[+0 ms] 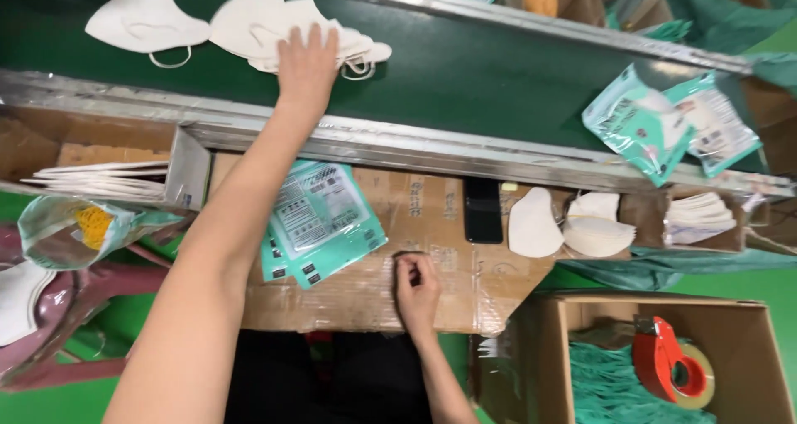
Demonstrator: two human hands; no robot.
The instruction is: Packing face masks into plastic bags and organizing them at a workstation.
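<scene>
My left hand point(307, 63) reaches far over the metal rail onto the dark green conveyor belt point(465, 71), fingers spread and lying flat on a small pile of white folded face masks point(253, 26). Another single white mask point(145, 21) lies to its left on the belt. My right hand point(417, 287) rests on the cardboard work surface point(432, 250), fingers curled, apparently holding nothing. A stack of teal printed packaging bags point(324, 221) lies on the cardboard between my two arms.
Filled teal mask packets point(664, 121) sit on the belt's right rail. White masks point(573, 225) and a black phone point(483, 210) lie on the cardboard. A box point(747, 366) at lower right holds teal bags and a red tape dispenser point(671, 362). Flat white masks fill a carton point(108, 179) at left.
</scene>
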